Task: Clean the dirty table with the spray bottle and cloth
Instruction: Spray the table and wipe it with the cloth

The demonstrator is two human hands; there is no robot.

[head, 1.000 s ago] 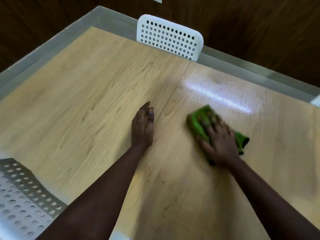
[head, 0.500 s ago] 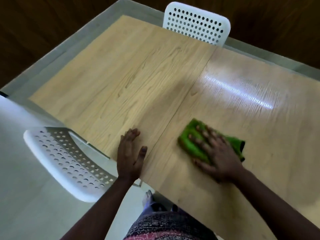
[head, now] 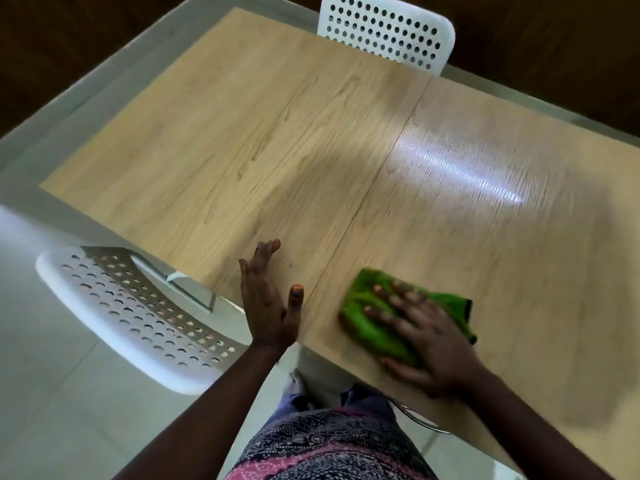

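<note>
Item count, head view.

- Wooden table: one is seen, its top made of two panels met at one seam.
- White perforated chairs: two are counted, one at the far edge and one at the near left corner.
- Green cloth: one is recorded, lying on the table top.
- Bare hands: two are counted, a left hand and a right hand.
- Patterned garment: one is noted at the lower edge.
</note>
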